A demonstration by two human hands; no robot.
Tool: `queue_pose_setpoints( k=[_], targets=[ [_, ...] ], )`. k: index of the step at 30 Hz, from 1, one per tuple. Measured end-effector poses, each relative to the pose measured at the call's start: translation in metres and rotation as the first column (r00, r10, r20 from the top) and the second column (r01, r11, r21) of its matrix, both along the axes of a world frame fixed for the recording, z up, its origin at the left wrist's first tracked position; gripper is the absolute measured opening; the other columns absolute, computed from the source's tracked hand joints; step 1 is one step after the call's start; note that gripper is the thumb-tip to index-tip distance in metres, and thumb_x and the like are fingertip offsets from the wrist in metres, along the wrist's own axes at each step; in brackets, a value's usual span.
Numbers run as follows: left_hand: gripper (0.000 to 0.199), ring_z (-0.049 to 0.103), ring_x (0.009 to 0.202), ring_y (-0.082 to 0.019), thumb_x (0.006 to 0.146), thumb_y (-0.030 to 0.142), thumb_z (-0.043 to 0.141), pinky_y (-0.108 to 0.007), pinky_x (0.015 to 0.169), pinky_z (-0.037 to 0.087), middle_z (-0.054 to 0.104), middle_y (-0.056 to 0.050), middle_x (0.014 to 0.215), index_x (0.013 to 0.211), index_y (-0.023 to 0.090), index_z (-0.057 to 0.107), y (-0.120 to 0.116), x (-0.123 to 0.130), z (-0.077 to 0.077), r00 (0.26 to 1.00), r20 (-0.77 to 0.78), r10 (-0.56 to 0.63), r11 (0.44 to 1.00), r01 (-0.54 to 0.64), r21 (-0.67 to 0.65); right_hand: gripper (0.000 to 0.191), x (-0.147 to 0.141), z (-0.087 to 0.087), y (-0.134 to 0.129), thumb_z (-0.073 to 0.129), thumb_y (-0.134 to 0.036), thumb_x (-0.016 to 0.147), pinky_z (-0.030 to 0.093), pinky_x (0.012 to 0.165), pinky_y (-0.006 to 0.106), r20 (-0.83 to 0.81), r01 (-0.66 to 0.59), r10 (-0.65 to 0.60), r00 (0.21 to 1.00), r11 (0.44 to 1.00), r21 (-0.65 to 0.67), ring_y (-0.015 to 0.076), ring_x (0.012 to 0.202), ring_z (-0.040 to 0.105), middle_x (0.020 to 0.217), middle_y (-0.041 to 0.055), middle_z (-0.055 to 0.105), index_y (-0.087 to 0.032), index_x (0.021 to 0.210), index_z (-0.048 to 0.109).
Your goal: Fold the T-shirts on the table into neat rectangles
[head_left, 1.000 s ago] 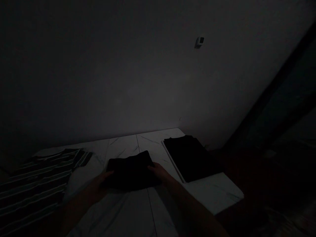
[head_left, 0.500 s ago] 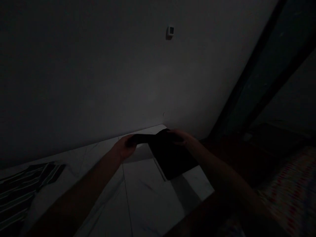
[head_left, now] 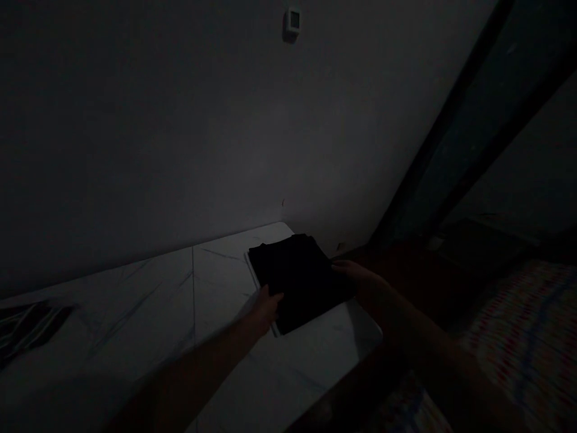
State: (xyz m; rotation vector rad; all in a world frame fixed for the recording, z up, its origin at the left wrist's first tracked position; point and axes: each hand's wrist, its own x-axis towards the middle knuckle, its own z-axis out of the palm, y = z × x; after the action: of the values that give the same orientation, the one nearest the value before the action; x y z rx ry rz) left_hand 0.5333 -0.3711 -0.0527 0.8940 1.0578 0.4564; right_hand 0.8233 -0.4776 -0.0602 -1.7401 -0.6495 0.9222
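A stack of folded black clothing (head_left: 295, 282) lies on a thin white board (head_left: 255, 278) near the far end of the white marble-patterned table (head_left: 135, 307). My left hand (head_left: 268, 308) touches the stack's near left corner. On its right side rests my right hand (head_left: 354, 275), fingers along the edge. Neither hand lifts the cloth. The darkness hides the separate layers of the stack.
A dark striped garment (head_left: 29, 328) lies at the table's left edge. Patterned bedding (head_left: 527, 343) fills the lower right, beyond a dark edge. A wall stands behind the table, with a small white wall device (head_left: 293, 22) high on it.
The folded black garment, lifted from mid-table between my hands, now lies on the black stack at the right. My view has turned right, moving the striped garment toward the left edge.
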Motion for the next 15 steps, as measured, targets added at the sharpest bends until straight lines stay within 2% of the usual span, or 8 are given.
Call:
queue_pose_setpoints(
  k=[2, 4, 7, 10, 13, 15],
  targets=[
    [0.036, 0.067, 0.109, -0.025, 0.082, 0.021, 0.074, -0.034, 0.079, 0.059, 0.069, -0.010, 0.126, 0.113, 0.025, 0.058, -0.003, -0.006, -0.008, 0.996, -0.051, -0.077, 0.996, 0.079, 0.044, 0.018, 0.003, -0.017, -0.002, 0.069, -0.031, 0.087, 0.059, 0.071, 0.034, -0.003, -0.037, 0.037, 0.999, 0.999, -0.032, 0.0217, 0.076, 0.072, 0.093, 0.0119, 0.077, -0.016, 0.096, 0.073],
    [0.037, 0.066, 0.113, -0.026, 0.082, 0.022, 0.074, -0.038, 0.083, 0.058, 0.068, -0.010, 0.129, 0.115, 0.025, 0.056, -0.001, -0.008, -0.005, 0.986, -0.087, -0.140, 0.987, 0.146, 0.073, 0.018, 0.007, -0.025, 0.002, 0.069, -0.032, 0.087, 0.059, 0.073, 0.033, 0.023, -0.063, 0.064, 0.998, 0.997, -0.036, 0.0215, 0.078, 0.072, 0.095, 0.0103, 0.077, -0.016, 0.096, 0.073],
    [0.045, 0.067, 0.111, -0.027, 0.078, 0.018, 0.075, -0.042, 0.084, 0.058, 0.067, -0.012, 0.128, 0.118, 0.023, 0.054, 0.001, -0.007, 0.003, 0.981, -0.105, -0.164, 0.979, 0.175, 0.101, 0.017, 0.009, -0.025, 0.008, 0.073, -0.030, 0.084, 0.058, 0.076, 0.034, 0.094, -0.081, 0.083, 0.992, 0.996, -0.029, 0.0223, 0.080, 0.072, 0.092, 0.0089, 0.078, -0.016, 0.093, 0.075],
    [0.050, 0.068, 0.105, -0.027, 0.074, 0.012, 0.075, -0.041, 0.079, 0.060, 0.068, -0.014, 0.124, 0.119, 0.020, 0.053, -0.004, -0.005, 0.007, 0.986, -0.093, -0.142, 0.978, 0.154, 0.140, 0.018, 0.008, -0.019, 0.008, 0.079, -0.026, 0.076, 0.056, 0.084, 0.036, 0.194, -0.059, 0.060, 0.979, 0.998, -0.013, 0.0232, 0.084, 0.070, 0.093, 0.0080, 0.077, -0.016, 0.090, 0.075],
    [0.048, 0.068, 0.105, -0.026, 0.074, 0.008, 0.073, -0.036, 0.076, 0.061, 0.067, -0.014, 0.124, 0.117, 0.019, 0.054, -0.009, -0.007, 0.005, 0.989, -0.062, -0.136, 0.978, 0.144, 0.150, 0.024, 0.006, -0.018, 0.002, 0.080, -0.024, 0.073, 0.052, 0.093, 0.038, 0.289, -0.020, 0.014, 0.957, 1.000, 0.016, 0.0240, 0.095, 0.069, 0.100, 0.0080, 0.076, -0.016, 0.094, 0.074],
    [0.049, 0.069, 0.105, -0.025, 0.075, 0.008, 0.072, -0.034, 0.075, 0.061, 0.068, -0.014, 0.124, 0.118, 0.020, 0.054, -0.010, -0.011, -0.001, 0.989, -0.043, -0.145, 0.977, 0.150, 0.153, 0.026, 0.003, -0.022, -0.004, 0.079, -0.022, 0.072, 0.052, 0.094, 0.038, 0.323, -0.016, 0.009, 0.946, 1.000, 0.018, 0.0250, 0.099, 0.068, 0.102, 0.0087, 0.076, -0.015, 0.096, 0.073]
  ],
)
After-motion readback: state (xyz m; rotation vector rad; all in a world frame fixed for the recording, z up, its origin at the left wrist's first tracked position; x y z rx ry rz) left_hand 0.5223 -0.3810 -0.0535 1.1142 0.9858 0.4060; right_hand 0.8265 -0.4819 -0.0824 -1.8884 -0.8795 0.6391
